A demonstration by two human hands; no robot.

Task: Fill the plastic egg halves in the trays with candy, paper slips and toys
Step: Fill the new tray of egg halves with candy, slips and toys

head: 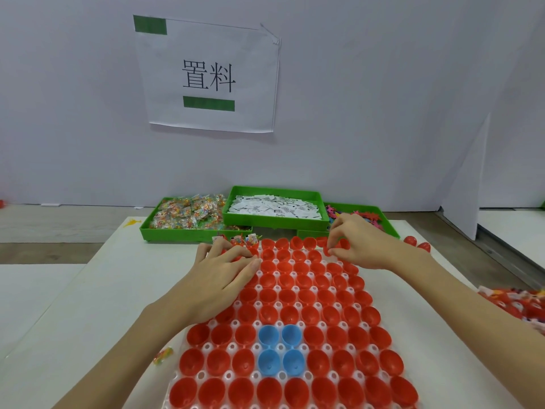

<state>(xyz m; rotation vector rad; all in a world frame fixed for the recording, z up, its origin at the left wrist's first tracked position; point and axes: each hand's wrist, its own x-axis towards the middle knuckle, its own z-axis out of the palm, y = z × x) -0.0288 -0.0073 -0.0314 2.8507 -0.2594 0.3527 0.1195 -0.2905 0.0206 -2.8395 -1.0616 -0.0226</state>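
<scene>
The tray [290, 346] of egg halves runs lengthwise from the near edge of the worktop [88, 305] toward the far edge. The left hand [219, 276] lies flat on it, fingers straight. The right hand [358, 243] pinches a red half [327, 250] in the far row, nearest the toy bin [389, 221].

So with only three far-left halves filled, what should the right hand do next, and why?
Probably finish seating the red half it pinches in the far row, then reach to the candy tray. The right hand is at that row; almost all halves in the tray sit empty, while three far-left halves already hold slips.
</scene>
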